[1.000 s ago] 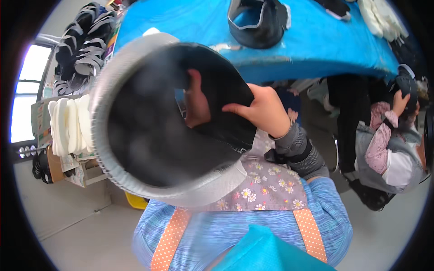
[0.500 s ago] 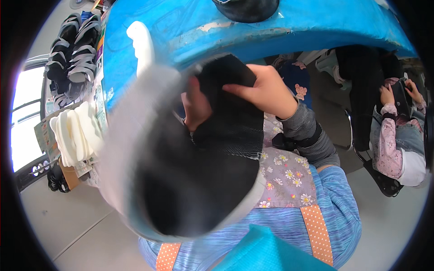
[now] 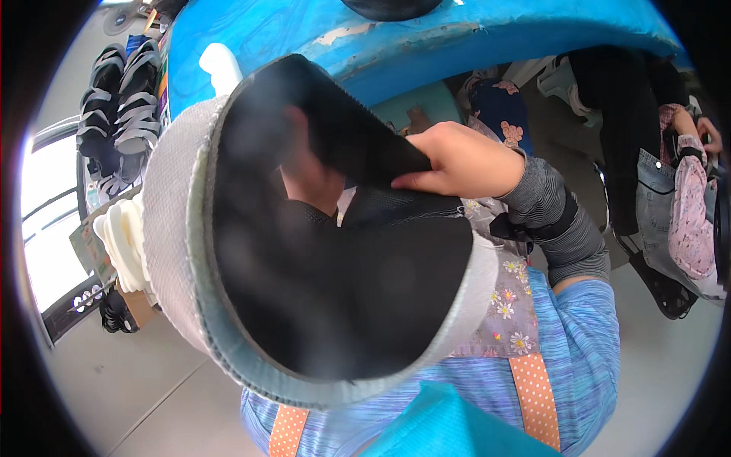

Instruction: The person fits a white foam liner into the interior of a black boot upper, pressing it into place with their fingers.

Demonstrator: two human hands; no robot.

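The right hand (image 3: 470,162), thumb pointing left, pinches the black-lined piece (image 3: 354,293); the left hand's (image 3: 316,179) grip is unclear.

The window (image 3: 53,186) glares pure white on my left; pale, hazy smudges blur the black lining (image 3: 343,297) I hold; the blue table (image 3: 525,30) bows toward a dark, rounded border.

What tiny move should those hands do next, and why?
Maybe the right hand should gently draw its side of the black-lined shoe piece toward the left hand. It pinches one black edge, and the edges seem to stand apart beside the left hand, so that could bring them closer.
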